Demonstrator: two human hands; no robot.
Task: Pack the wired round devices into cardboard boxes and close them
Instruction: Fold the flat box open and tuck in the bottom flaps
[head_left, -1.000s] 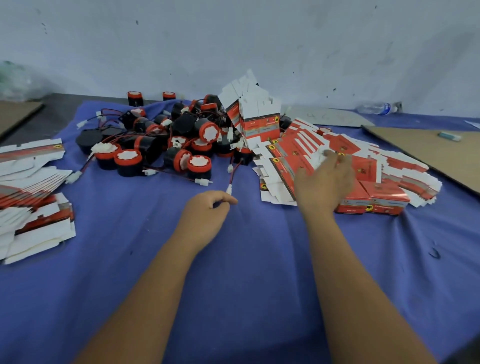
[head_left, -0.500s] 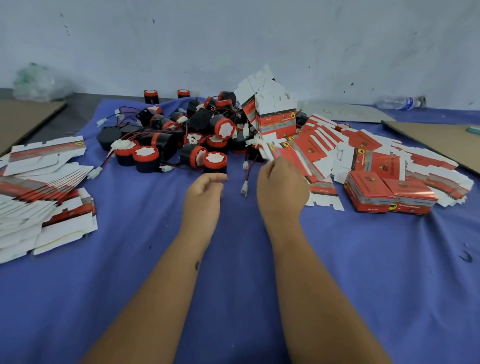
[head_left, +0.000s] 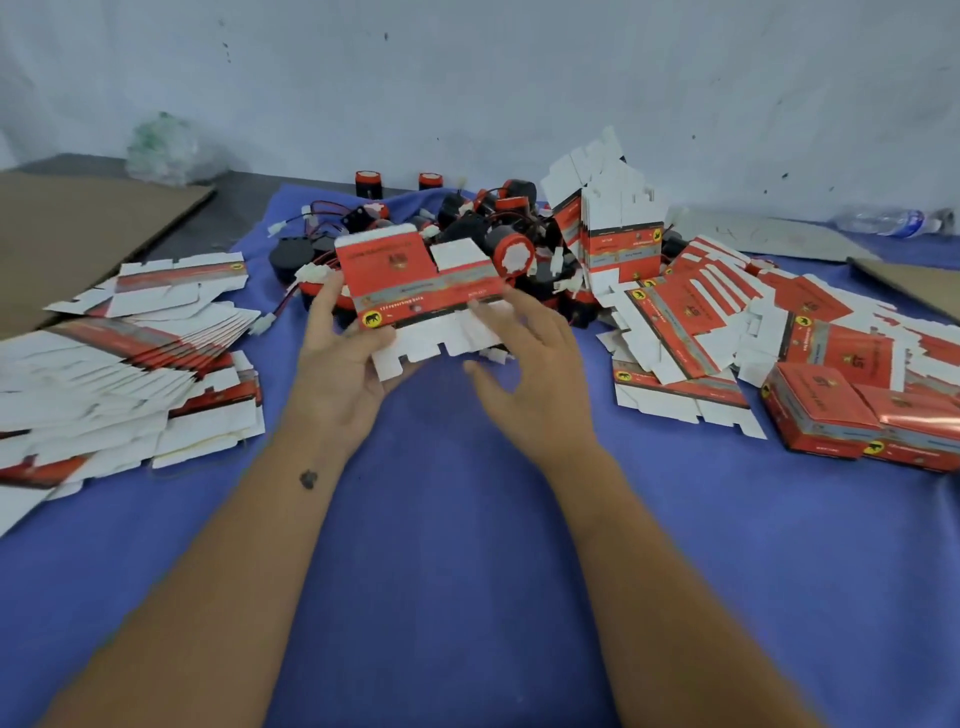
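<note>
A flat, unfolded red-and-white cardboard box (head_left: 415, 291) is held up over the blue cloth in front of the device pile. My left hand (head_left: 340, 358) grips its lower left corner, thumb on the printed face. My right hand (head_left: 530, 364) touches its lower right edge with spread, straight fingers. Behind the box lies a heap of black round devices (head_left: 498, 234) with red rims, white centres and red-black wires ending in white plugs. Two closed red boxes (head_left: 831, 415) sit at the right.
Flat box blanks lie fanned at the left (head_left: 130, 353) and piled at the right (head_left: 701, 312), some standing upright (head_left: 618, 228). Brown cardboard sheets (head_left: 78, 234) lie at both far sides. A plastic bottle (head_left: 883, 221) lies by the wall. The blue cloth (head_left: 467, 519) covers the table.
My right hand drew one flat box out of the right pile and brought it to the middle. My left hand came up and took its left corner. The camera moved closer.
</note>
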